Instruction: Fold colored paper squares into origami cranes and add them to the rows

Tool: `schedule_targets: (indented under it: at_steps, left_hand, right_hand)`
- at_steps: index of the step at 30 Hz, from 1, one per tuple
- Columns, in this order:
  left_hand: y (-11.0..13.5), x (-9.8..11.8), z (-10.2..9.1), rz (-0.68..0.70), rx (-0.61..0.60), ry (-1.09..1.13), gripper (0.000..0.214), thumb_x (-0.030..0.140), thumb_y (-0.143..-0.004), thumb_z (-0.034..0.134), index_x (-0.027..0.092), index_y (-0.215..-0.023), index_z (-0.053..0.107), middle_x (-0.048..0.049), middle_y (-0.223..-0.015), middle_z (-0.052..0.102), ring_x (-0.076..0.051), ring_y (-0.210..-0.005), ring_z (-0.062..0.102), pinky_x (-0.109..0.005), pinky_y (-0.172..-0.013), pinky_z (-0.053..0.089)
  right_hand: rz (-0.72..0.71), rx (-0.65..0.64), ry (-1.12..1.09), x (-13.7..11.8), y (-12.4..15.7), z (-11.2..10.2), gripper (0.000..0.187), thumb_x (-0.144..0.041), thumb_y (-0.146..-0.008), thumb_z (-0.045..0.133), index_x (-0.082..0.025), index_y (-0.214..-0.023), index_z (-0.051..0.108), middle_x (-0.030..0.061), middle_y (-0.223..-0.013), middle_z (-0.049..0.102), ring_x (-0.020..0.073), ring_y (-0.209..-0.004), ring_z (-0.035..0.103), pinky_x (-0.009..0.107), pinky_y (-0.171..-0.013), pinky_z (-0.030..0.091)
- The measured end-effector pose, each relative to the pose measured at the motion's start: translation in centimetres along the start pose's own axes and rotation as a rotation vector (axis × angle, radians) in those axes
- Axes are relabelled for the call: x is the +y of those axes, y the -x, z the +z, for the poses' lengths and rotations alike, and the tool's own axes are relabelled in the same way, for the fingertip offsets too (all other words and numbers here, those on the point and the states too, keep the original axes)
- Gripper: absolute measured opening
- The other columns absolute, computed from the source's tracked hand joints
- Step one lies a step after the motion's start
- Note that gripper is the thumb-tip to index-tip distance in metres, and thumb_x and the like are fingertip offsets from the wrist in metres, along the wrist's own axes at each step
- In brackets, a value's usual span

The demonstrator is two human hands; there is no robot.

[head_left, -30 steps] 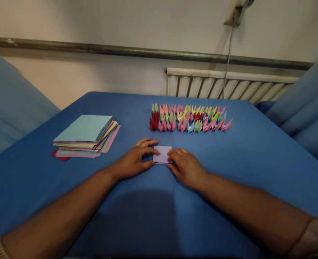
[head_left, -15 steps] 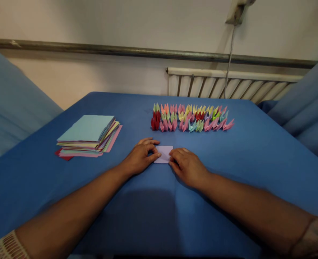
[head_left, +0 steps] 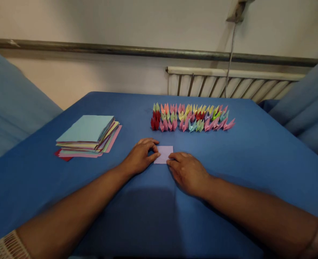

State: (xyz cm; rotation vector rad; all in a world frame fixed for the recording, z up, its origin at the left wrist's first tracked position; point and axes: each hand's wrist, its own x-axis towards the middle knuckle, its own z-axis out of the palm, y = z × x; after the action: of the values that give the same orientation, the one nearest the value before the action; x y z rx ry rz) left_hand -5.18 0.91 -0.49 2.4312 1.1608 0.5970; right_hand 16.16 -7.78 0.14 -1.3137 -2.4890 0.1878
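Note:
A small folded square of pale lilac paper (head_left: 164,154) lies flat on the blue table (head_left: 245,158) in front of me. My left hand (head_left: 141,155) rests at its left edge, fingers curled and pressing down on that side. My right hand (head_left: 187,169) lies at its lower right corner, fingertips pressed together on the paper's near edge. Both hands hold the paper down against the cloth.
A stack of coloured paper sheets (head_left: 88,136), light blue on top, sits at the left. Rows of several small folded paper cranes (head_left: 191,117) in many colours stand behind the hands. A radiator (head_left: 229,84) and a wall rail run behind the table.
My right hand has slid back and down toward the paper's near right corner. My left hand's fingers have curled in tighter on the left edge.

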Motion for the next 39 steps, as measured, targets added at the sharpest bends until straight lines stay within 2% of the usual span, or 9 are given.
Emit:
schedule_targets:
  at_steps: [5,9,15,17,23,26,30,33,39]
  left_hand:
    - [0.5,0.9,-0.5,0.151,0.015,-0.118,0.010,0.023,-0.087,0.058,0.020,-0.090,0.068,-0.0064,-0.121,0.063,-0.024,-0.120,0.049,-0.045,-0.104,0.037]
    - [1.3,2.4,-1.3,0.283,-0.134,-0.272,0.023,0.020,-0.092,0.051,0.023,-0.106,0.069,-0.0044,-0.118,0.066,-0.023,-0.117,0.052,-0.044,-0.103,0.037]
    - [2.6,3.8,-1.8,0.183,-0.200,-0.454,0.042,0.036,-0.093,0.048,0.017,-0.131,0.055,-0.0110,-0.136,0.056,-0.033,-0.128,0.044,-0.051,-0.105,0.033]
    - [2.9,4.1,-1.5,0.205,-0.223,-0.448,0.046,0.039,-0.093,0.049,0.018,-0.134,0.053,-0.0110,-0.141,0.052,-0.033,-0.132,0.039,-0.051,-0.106,0.031]
    - [3.0,4.2,-1.5,0.241,-0.247,-0.410,0.045,0.041,-0.094,0.048,0.019,-0.132,0.054,-0.0097,-0.139,0.053,-0.031,-0.130,0.042,-0.048,-0.106,0.034]
    - [2.8,4.0,-1.6,0.234,-0.230,-0.400,0.041,0.038,-0.095,0.048,0.019,-0.130,0.056,-0.0091,-0.135,0.057,-0.029,-0.124,0.047,-0.046,-0.103,0.036]
    - [2.4,3.7,-1.1,0.278,-0.209,-0.328,0.033,0.030,-0.096,0.046,0.023,-0.126,0.060,-0.0065,-0.130,0.060,-0.024,-0.117,0.051,-0.042,-0.102,0.038]
    - [2.0,3.6,-0.6,0.323,-0.201,-0.270,0.031,0.026,-0.098,0.043,0.025,-0.123,0.061,-0.0054,-0.126,0.063,-0.022,-0.114,0.054,-0.041,-0.101,0.038]
    - [1.8,4.2,-0.3,0.403,-0.221,-0.227,0.033,0.019,-0.095,0.046,0.025,-0.124,0.060,-0.0066,-0.121,0.065,-0.021,-0.113,0.056,-0.041,-0.100,0.039]
  right_hand:
    - [0.027,-0.008,0.012,-0.2,-0.1,-0.1,0.034,-0.023,-0.098,0.040,-0.016,-0.123,0.061,0.0109,-0.122,0.061,0.0259,-0.107,0.054,0.041,-0.089,0.046]
    - [0.029,-0.039,0.022,-0.3,-0.2,-0.3,0.033,-0.021,-0.098,0.038,-0.016,-0.120,0.063,0.0115,-0.122,0.062,0.0253,-0.108,0.054,0.041,-0.090,0.044]
    - [0.021,-0.040,0.039,-0.2,-0.2,-0.4,0.034,-0.020,-0.098,0.038,-0.015,-0.122,0.061,0.0120,-0.123,0.061,0.0256,-0.108,0.054,0.042,-0.091,0.044]
    - [0.017,-0.034,0.058,-0.2,-0.2,-0.3,0.034,-0.020,-0.098,0.038,-0.015,-0.123,0.061,0.0119,-0.124,0.061,0.0260,-0.108,0.054,0.042,-0.090,0.045]
    - [0.022,-0.027,0.065,-0.1,-0.2,-0.4,0.031,-0.019,-0.097,0.039,-0.014,-0.112,0.066,0.0123,-0.114,0.065,0.0247,-0.101,0.057,0.040,-0.089,0.046]
    - [0.054,0.044,-0.015,1.2,-0.8,-0.1,0.030,-0.023,-0.096,0.041,-0.013,-0.104,0.069,0.0127,-0.125,0.061,0.0257,-0.109,0.055,0.041,-0.095,0.043]
    - [0.153,0.166,-0.204,3.7,-2.3,0.8,0.030,-0.026,-0.093,0.050,-0.018,-0.120,0.061,0.0106,-0.135,0.055,0.0245,-0.118,0.051,0.042,-0.100,0.040]
    - [0.115,0.158,-0.294,4.8,-3.1,1.3,0.033,-0.022,-0.092,0.052,-0.023,-0.124,0.059,0.0055,-0.121,0.064,0.0206,-0.112,0.055,0.039,-0.098,0.041]
    - [0.114,0.214,-0.394,5.0,-3.6,1.8,0.025,-0.016,-0.088,0.057,-0.021,-0.110,0.067,0.0039,-0.096,0.068,0.0168,-0.092,0.060,0.032,-0.087,0.045]
